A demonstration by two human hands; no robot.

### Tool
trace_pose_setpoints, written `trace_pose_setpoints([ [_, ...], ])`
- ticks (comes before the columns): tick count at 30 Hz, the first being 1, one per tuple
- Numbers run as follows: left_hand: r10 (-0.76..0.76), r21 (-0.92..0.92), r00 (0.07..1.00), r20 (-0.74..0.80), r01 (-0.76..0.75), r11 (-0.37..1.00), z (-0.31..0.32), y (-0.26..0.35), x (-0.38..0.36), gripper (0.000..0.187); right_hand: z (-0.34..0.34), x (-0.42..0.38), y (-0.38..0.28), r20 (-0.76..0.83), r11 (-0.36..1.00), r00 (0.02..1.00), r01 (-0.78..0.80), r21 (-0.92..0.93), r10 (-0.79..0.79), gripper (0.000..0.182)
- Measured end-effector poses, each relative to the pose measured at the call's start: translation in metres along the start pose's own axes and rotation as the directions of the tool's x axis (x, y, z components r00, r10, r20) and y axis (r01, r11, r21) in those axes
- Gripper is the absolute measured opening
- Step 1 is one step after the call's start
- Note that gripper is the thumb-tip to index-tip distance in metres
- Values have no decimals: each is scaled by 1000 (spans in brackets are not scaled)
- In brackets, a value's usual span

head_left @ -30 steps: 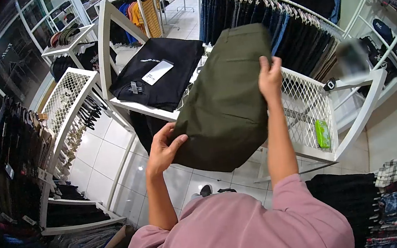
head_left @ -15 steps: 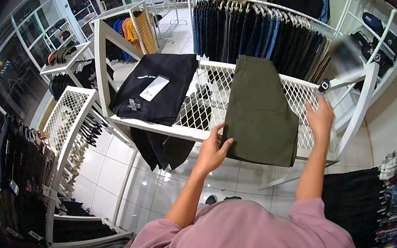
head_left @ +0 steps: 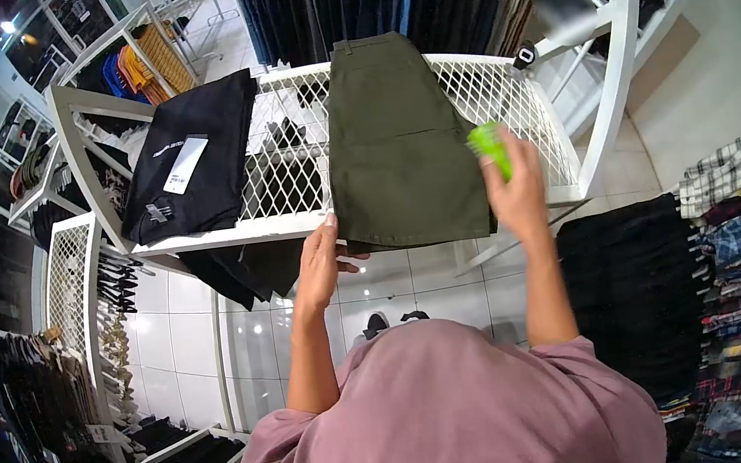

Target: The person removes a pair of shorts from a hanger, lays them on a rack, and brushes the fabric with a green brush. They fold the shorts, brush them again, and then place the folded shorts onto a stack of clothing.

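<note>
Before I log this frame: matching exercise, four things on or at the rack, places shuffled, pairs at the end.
Things
1. Olive garment
2. Black garment
3. Green packet
4. White tag

Places
A. In the right hand
B. Lying on top of item 2
C. Lower end past the front edge of the rack, by the left hand
D. On the mesh, toward the left end

Pairs: 1-C, 2-D, 3-A, 4-B
</note>
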State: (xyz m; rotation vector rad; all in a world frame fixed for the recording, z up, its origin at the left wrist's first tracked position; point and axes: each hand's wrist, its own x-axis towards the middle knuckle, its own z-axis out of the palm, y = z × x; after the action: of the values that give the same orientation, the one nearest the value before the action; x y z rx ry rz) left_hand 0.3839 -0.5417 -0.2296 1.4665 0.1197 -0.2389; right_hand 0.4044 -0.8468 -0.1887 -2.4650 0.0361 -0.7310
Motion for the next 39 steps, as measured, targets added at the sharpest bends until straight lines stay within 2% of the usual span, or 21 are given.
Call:
trace_pose_setpoints([
  [4, -18, 41, 999, 36, 16, 999, -11, -9, 6, 50, 35, -39, -62, 224, 944, 929, 247, 218, -294, 62],
  [6, 16, 195, 991, 134, -42, 980, -17, -13, 8, 41, 51, -44, -55, 264, 927, 893, 324, 187, -365, 62],
  [7, 33, 153, 992, 119, -51, 987, -14, -8, 6, 33, 47, -40, -49, 320, 961, 907, 242, 132, -272, 62],
  [10, 85, 228, 993, 83, -102, 968, -12, -4, 2, 32, 37, -25, -9, 1, 949, 999, 42, -311, -44, 61],
  [12, 169, 221, 985, 26, -171, 960, -7, -6, 1, 32, 25, -20, -5, 4, 952, 1000, -6, -306, 8, 62],
  [14, 131, 419, 991, 29, -131, 899, -6, 7, -5, 36, 25, -26, -42, 84, 996, 995, 59, -70, -53, 64],
  [16, 135, 436, 990, 25, -133, 890, -11, -9, 3, 42, 39, -41, -62, 216, 969, 947, 212, 130, -236, 65],
  [19, 226, 474, 967, 117, -254, 843, -18, -16, 7, 39, 48, -35, -41, 186, 987, 969, 158, 31, -161, 60],
  [20, 222, 471, 967, 123, -254, 845, -18, -12, 4, 39, 47, -26, -16, 34, 985, 998, 55, -162, -50, 53],
  [21, 299, 618, 947, 116, -304, 725, -17, -1, -3, 36, 44, -20, 7, -153, 944, 987, -103, -313, 57, 50],
  [22, 381, 741, 917, 121, -339, 580, -15, 9, -7, 34, 26, -14, 16, -175, 907, 963, -255, -335, 206, 53],
  [24, 399, 730, 915, 59, -312, 608, -10, 15, -5, 27, 13, -13, 12, -235, 935, 968, -158, -318, 84, 56],
  [26, 667, 717, 741, 74, -505, 481, -7, 19, 6, 18, 11, -17, -40, -41, 993, 998, -61, -102, 57, 52],
  [28, 667, 759, 735, 119, -501, 416, 1, 25, 24, 11, 26, -27, -75, 143, 985, 979, 130, 111, -145, 57],
  [30, 792, 690, 570, 219, -664, 288, 10, 23, 46, 15, 43, -27, -81, 285, 964, 925, 210, 161, -250, 59],
  [32, 743, 700, 629, 228, -636, 324, 10, 12, 57, 20, 57, -1, -37, 349, 981, 923, 190, -48, -162, 63],
  [33, 732, 693, 621, 282, -659, 292, 8, 6, 62, 22, 63, 19, -10, 194, 986, 973, 141, -93, -121, 62],
  [34, 718, 684, 609, 337, -683, 258, 6, 1, 67, 23, 60, 40, 8, 155, 935, 987, 20, -353, 38, 60],
  [35, 708, 677, 626, 327, -678, 287, 6, -4, 68, 24, 59, 55, 30, 51, 898, 997, -25, -439, 53, 57],
  [36, 713, 684, 626, 316, -671, 287, 8, -1, 67, 24, 57, 68, 31, 15, 915, 1000, -11, -402, 19, 58],
  [39, 687, 697, 689, 231, -610, 377, 10, 8, 60, 22, 73, 74, -41, 178, 976, 966, 204, -81, -188, 63],
])
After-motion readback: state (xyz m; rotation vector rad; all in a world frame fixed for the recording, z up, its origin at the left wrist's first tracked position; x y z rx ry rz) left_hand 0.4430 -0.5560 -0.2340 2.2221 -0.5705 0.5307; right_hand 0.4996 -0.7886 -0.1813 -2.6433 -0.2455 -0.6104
